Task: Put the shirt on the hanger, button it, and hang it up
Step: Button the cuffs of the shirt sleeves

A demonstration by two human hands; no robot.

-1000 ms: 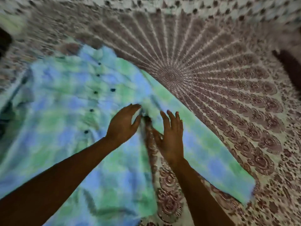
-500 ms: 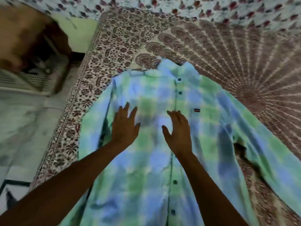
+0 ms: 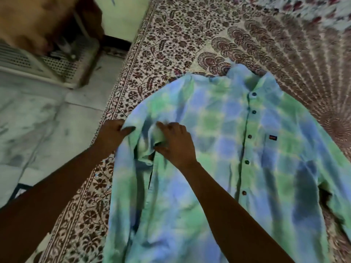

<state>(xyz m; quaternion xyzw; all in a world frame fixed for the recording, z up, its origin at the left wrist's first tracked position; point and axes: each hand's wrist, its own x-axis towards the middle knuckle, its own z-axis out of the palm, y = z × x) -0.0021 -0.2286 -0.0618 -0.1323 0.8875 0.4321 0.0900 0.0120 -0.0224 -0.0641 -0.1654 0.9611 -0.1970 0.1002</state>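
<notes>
Head view: your left hand [image 3: 112,134] pinches the shirt [image 3: 218,130] at its sleeve edge; your right hand [image 3: 177,144] grips a fold beside it.

The left forearm [image 3: 57,186] and right forearm [image 3: 229,211] are bare to the frame's edge, as are the left hand [image 3: 112,132] and right hand [image 3: 177,148].

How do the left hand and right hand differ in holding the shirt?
The left hand grips the shirt's outer edge, thumb on top; the right hand pinches a raised fold. The left hand lies half over the bedsheet; the right hand lies wholly over the shirt. Both hold cloth.
</notes>
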